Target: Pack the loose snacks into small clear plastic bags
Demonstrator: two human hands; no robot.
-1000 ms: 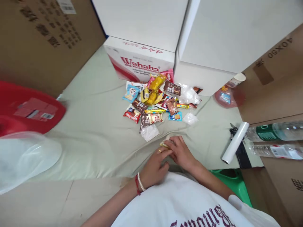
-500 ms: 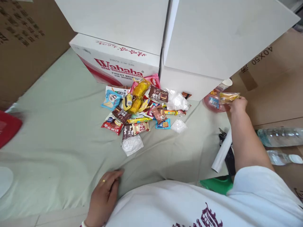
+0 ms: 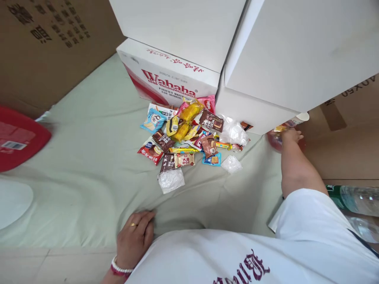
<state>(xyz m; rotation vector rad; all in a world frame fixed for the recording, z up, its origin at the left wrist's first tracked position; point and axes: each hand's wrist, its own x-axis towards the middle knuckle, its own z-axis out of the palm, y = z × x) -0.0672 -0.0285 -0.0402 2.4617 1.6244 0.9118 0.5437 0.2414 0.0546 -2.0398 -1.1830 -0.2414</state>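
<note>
My right hand (image 3: 291, 136) reaches far out to a reddish see-through bowl (image 3: 275, 142). It covers part of the bowl, and its fingertips are mostly hidden. A small yellow-orange wrapped snack (image 3: 280, 129) shows at the bowl's edge beside this hand. My left hand (image 3: 136, 236), wearing a ring, rests on the pale green sheet (image 3: 89, 189), its fingers laid out loosely and nothing in them. Ahead of it lies a pile of wrapped snacks, with yellow packets (image 3: 191, 112), a light blue packet (image 3: 154, 120) and a red packet (image 3: 150, 150) among them.
A white and red water carton (image 3: 168, 75) and large white boxes (image 3: 266, 51) stand behind the pile. Crumpled clear wrappers (image 3: 232, 163) lie near it. Brown cardboard (image 3: 340, 146) and plastic bottles (image 3: 358, 199) are at right. A red object (image 3: 20, 138) sits at left.
The view has shifted, so the boxes and pile sit further right. My right hand has moved in over the bowl, and the yellow packet seen at its fingers is now mostly hidden. My left hand stays resting.
</note>
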